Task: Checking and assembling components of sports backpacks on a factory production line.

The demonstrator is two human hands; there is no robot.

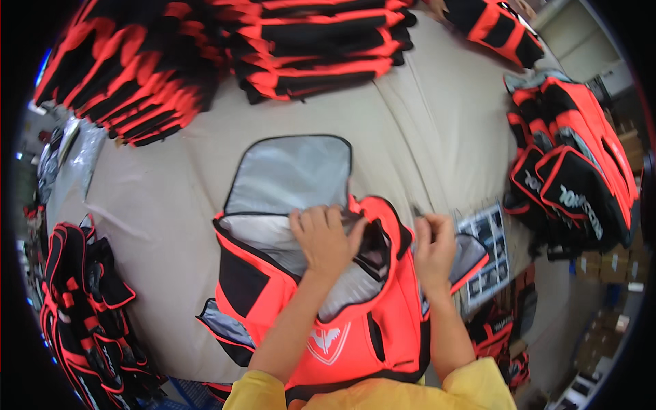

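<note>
The red-and-black backpack [403, 328] lies unzipped on the worktop [157, 205] at its near edge, close against the yellow clothing [369, 396]; a forward lean could shove it askew. The right hand [435, 249], fingers curled close together beside the bag's right side, has a small dark thing [418, 211] at its fingertips; blur hides whether it is gripped, and a loose pinch might drop it. The left hand [323, 239] spreads its fingers over the silver lining [352, 294] at the mouth; pressing unevenly could crease that slack material. Just beside the right hand, the open side pocket [467, 256] overlaps the photo sheet [486, 249], so a sideways tug could drag the paper. Beyond, the silver-faced top flap [290, 174] lies folded back and, if knocked, could fall over the mouth.
</note>
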